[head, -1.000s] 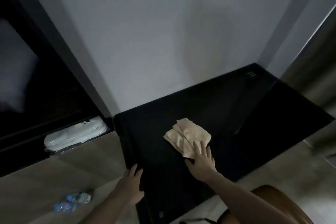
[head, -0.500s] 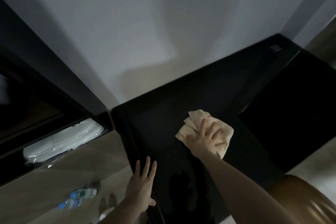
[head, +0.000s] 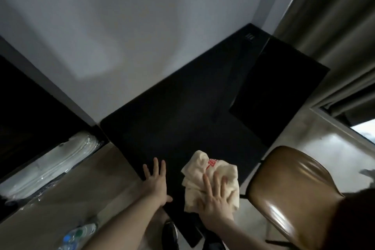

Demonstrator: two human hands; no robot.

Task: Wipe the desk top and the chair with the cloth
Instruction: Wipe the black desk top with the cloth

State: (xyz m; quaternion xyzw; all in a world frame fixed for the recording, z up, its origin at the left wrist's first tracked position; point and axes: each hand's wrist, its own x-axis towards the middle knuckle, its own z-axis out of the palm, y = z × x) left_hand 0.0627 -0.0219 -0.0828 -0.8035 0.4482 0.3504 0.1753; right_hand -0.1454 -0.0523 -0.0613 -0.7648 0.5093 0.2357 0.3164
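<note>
A black desk top (head: 182,111) runs along the white wall. A cream cloth (head: 205,170) with a red print lies crumpled near the desk's front edge. My right hand (head: 216,199) presses flat on the cloth, fingers spread over it. My left hand (head: 156,182) rests flat on the desk's front left corner, fingers apart, holding nothing. A brown leather chair (head: 294,193) stands to the right of the cloth, just off the desk's edge.
A darker black panel (head: 278,95) sits at the desk's right end. Packed white linen (head: 52,162) lies on a low shelf at left. Plastic bottles (head: 79,233) lie on the floor at lower left. Grey curtains (head: 334,26) hang at right.
My right hand has pulled the cloth back from the desk's middle to its front edge. My left hand stays at the front left corner. The view has tilted, showing more of the chair.
</note>
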